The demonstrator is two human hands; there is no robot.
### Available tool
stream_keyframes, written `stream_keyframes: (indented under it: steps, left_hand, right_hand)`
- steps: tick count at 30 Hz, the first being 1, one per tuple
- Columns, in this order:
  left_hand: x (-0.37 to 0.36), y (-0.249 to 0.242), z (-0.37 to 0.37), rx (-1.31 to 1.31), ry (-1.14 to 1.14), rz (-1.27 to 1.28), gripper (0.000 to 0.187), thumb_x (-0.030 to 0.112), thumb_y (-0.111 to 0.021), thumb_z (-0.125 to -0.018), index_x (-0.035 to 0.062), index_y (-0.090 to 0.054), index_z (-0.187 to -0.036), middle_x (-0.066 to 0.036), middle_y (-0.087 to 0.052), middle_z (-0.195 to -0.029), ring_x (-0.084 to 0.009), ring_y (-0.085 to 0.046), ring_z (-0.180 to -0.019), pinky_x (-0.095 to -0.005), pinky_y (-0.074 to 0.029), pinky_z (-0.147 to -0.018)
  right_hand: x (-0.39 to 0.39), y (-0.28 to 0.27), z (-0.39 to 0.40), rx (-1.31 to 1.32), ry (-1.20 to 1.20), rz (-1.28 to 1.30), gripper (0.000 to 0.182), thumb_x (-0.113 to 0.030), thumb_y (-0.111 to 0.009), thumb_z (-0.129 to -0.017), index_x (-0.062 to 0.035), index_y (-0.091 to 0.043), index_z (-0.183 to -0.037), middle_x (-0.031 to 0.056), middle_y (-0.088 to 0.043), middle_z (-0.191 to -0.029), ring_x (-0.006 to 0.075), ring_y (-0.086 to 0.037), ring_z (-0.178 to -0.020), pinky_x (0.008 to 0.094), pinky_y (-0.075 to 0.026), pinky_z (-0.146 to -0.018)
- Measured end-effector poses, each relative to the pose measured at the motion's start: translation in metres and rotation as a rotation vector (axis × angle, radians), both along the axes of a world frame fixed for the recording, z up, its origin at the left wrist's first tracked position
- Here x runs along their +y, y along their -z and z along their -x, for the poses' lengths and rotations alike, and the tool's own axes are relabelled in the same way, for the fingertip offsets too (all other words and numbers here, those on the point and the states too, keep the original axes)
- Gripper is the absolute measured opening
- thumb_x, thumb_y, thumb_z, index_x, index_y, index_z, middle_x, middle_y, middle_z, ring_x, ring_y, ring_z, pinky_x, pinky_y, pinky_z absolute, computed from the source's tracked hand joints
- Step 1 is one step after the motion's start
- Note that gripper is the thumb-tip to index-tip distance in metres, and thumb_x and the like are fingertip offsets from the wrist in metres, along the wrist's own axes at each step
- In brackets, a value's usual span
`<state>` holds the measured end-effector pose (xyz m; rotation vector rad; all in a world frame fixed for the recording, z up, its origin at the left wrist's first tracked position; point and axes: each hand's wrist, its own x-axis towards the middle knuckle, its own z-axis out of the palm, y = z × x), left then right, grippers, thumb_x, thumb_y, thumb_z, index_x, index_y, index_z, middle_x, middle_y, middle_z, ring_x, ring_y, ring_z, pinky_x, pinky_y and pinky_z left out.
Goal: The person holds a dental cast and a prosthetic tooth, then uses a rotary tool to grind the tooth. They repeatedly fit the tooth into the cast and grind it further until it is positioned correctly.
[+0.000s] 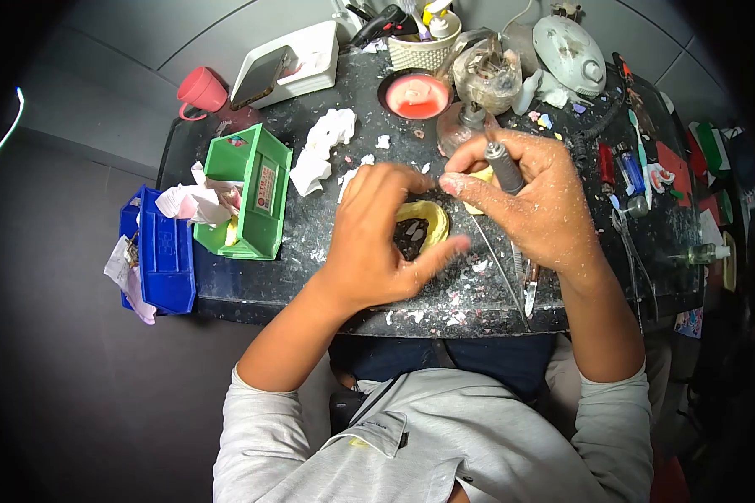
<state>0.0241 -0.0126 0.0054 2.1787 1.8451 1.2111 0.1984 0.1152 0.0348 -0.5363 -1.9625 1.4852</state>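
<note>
My left hand [376, 239] hovers over the bench with curved fingers and the thumb held apart, nothing gripped in it. Just beyond its thumb lies a yellow dental cast [441, 222] with a dark middle, partly covered by the hand. A grey rotary handpiece [505, 170] with a metal end sits in my right hand [533, 197], between thumb and fingers. White dust coats the right fingers. Behind the right thumb shows another yellow piece [478, 194], mostly hidden. Below this hand, a thin metal rod [499, 267] and a small knife [530, 295] lie near the front edge.
At left stand a green bin [264, 193] and a blue bin [166, 251] with crumpled paper. Farther back are a pink mug [202, 90], a white tray [323, 59], a bowl of pink liquid [414, 94] and a glass burner [461, 130]. Tools lie at right.
</note>
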Motion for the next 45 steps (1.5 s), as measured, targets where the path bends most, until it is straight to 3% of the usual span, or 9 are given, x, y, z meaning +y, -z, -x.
stream_keyframes:
  steps: [4, 7, 15, 23, 26, 33, 35, 42, 45]
  left_hand:
    - [-0.005, -0.01, -0.004, 0.349, -0.126, 0.378, 0.08, 0.06, -0.091, -0.072, -0.0033, -0.066, -0.115, -0.017, -0.06, -0.103, -0.0377, -0.057, -0.097, -0.0461, -0.043, -0.091]
    - [-0.004, -0.007, 0.0, 0.281, -0.18, 0.445, 0.08, 0.059, -0.091, -0.071, -0.0037, -0.066, -0.116, -0.019, -0.059, -0.106, -0.0374, -0.058, -0.098, -0.0462, -0.043, -0.092]
    - [0.0, 0.002, -0.001, -0.135, -0.043, 0.143, 0.075, 0.027, -0.099, -0.067, -0.0025, -0.062, -0.125, -0.018, -0.061, -0.115, -0.0376, -0.061, -0.112, -0.0455, -0.049, -0.097]
    - [0.001, 0.011, -0.006, -0.152, 0.092, 0.013, 0.094, 0.014, -0.101, -0.068, -0.0048, -0.045, -0.141, -0.02, -0.052, -0.131, -0.0291, -0.062, -0.119, -0.0424, -0.054, -0.108]
    - [0.001, 0.013, -0.007, -0.131, 0.101, -0.024, 0.094, 0.015, -0.101, -0.068, -0.0053, -0.045, -0.141, -0.02, -0.052, -0.129, -0.0305, -0.062, -0.118, -0.0422, -0.056, -0.105]
    - [0.002, 0.011, -0.009, -0.146, 0.141, -0.082, 0.092, 0.015, -0.099, -0.066, -0.0081, -0.047, -0.138, -0.025, -0.056, -0.126, -0.0405, -0.059, -0.114, -0.0454, -0.053, -0.097]
    - [0.002, 0.012, -0.008, -0.115, 0.12, -0.085, 0.096, 0.015, -0.103, -0.065, -0.005, -0.046, -0.14, -0.019, -0.052, -0.129, -0.029, -0.062, -0.119, -0.0416, -0.058, -0.103]
    - [0.0, 0.016, -0.007, -0.174, 0.091, -0.081, 0.096, 0.014, -0.103, -0.065, -0.0048, -0.046, -0.14, -0.019, -0.053, -0.131, -0.0266, -0.064, -0.116, -0.0391, -0.058, -0.099]
    - [0.001, 0.017, -0.008, -0.221, 0.094, -0.104, 0.096, 0.016, -0.103, -0.065, -0.0054, -0.046, -0.139, -0.019, -0.053, -0.132, -0.0249, -0.064, -0.115, -0.038, -0.058, -0.098]
  right_hand:
    - [0.004, -0.003, -0.003, -0.047, 0.058, -0.096, 0.014, -0.006, -0.082, -0.089, 0.0021, -0.072, -0.094, 0.0043, -0.07, -0.083, 0.0073, -0.062, -0.081, 0.0276, -0.052, -0.075]
    - [0.004, -0.002, -0.003, -0.064, 0.071, -0.102, 0.015, -0.006, -0.083, -0.088, 0.002, -0.072, -0.095, 0.0047, -0.071, -0.083, 0.0072, -0.062, -0.081, 0.0273, -0.052, -0.075]
    - [0.0, -0.01, -0.006, -0.154, 0.027, -0.096, 0.02, -0.012, -0.086, -0.086, 0.0007, -0.073, -0.096, 0.0049, -0.07, -0.082, 0.0069, -0.062, -0.078, 0.0285, -0.052, -0.072]
    - [-0.003, 0.005, -0.001, -0.038, 0.1, -0.493, 0.023, -0.016, -0.087, -0.083, -0.0012, -0.075, -0.096, 0.0143, -0.07, -0.088, 0.032, -0.069, -0.081, 0.0393, -0.053, -0.075]
    - [-0.004, 0.008, -0.001, -0.071, 0.073, -0.503, 0.023, -0.016, -0.086, -0.081, -0.0022, -0.074, -0.095, 0.014, -0.067, -0.09, 0.0333, -0.068, -0.085, 0.042, -0.052, -0.076]
    - [-0.007, 0.008, 0.0, -0.084, 0.062, -0.439, 0.024, -0.017, -0.087, -0.08, -0.003, -0.073, -0.094, 0.0135, -0.067, -0.092, 0.034, -0.068, -0.086, 0.0429, -0.051, -0.077]
    - [-0.008, 0.007, 0.0, -0.089, 0.055, -0.366, 0.025, -0.017, -0.088, -0.08, -0.0025, -0.073, -0.094, 0.0135, -0.067, -0.092, 0.0343, -0.068, -0.088, 0.0425, -0.052, -0.078]
    - [-0.008, 0.007, -0.002, -0.087, 0.046, -0.483, 0.024, -0.014, -0.086, -0.081, -0.0011, -0.075, -0.098, 0.0145, -0.071, -0.096, 0.0348, -0.071, -0.089, 0.0419, -0.055, -0.08]
    - [-0.008, 0.009, -0.001, -0.101, 0.076, -0.475, 0.025, -0.019, -0.091, -0.077, -0.006, -0.077, -0.093, 0.0037, -0.074, -0.098, 0.0216, -0.072, -0.09, 0.0333, -0.051, -0.086]
